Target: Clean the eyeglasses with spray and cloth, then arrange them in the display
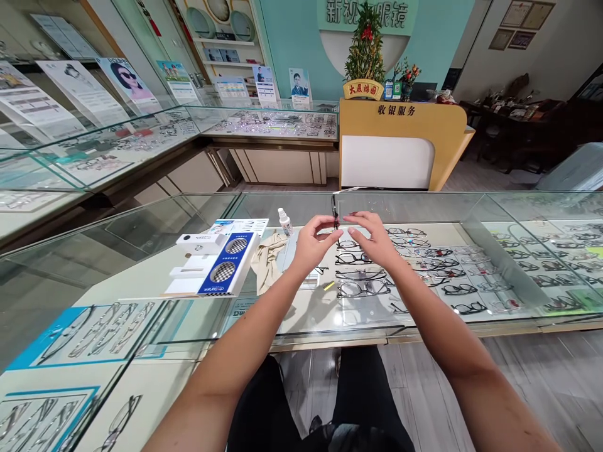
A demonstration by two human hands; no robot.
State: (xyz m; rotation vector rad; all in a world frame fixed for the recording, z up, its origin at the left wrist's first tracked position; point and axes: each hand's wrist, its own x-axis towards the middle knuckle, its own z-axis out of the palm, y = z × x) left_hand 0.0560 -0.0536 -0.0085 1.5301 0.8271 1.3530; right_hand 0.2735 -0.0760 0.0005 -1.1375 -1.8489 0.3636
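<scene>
Counter [132,276], glass: glasses [335,206] showed edge-on between left hand [316,242] and right hand [377,242], both narrowly curled, grip uncertain; cloth [266,257] lay left of both. Light, even support seemed best.

The single head-worn view looks forward and down past the near hands [375,240] onto the glass counter [306,319].
</scene>
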